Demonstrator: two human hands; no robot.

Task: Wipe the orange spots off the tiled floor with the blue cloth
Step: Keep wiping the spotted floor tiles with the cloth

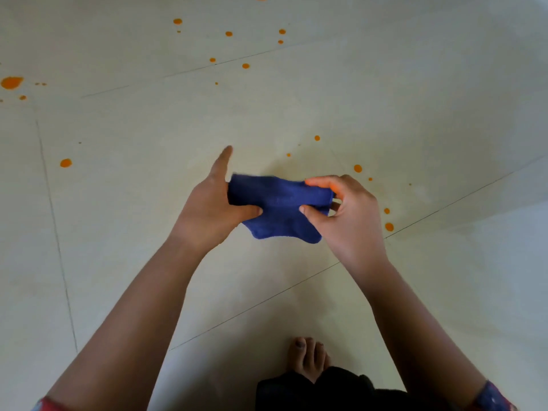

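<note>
While both hands grip it mid-frame, the cloth (278, 207) hangs above the floor (415, 99). Left hand (212, 209) and right hand (347, 212) fingers pinch opposite ends. Orange spots (12, 82) dot upper frame.

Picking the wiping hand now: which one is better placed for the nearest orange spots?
Probably right. The right hand already pinches the blue cloth, and the nearest orange spots lie just beside it.
</note>
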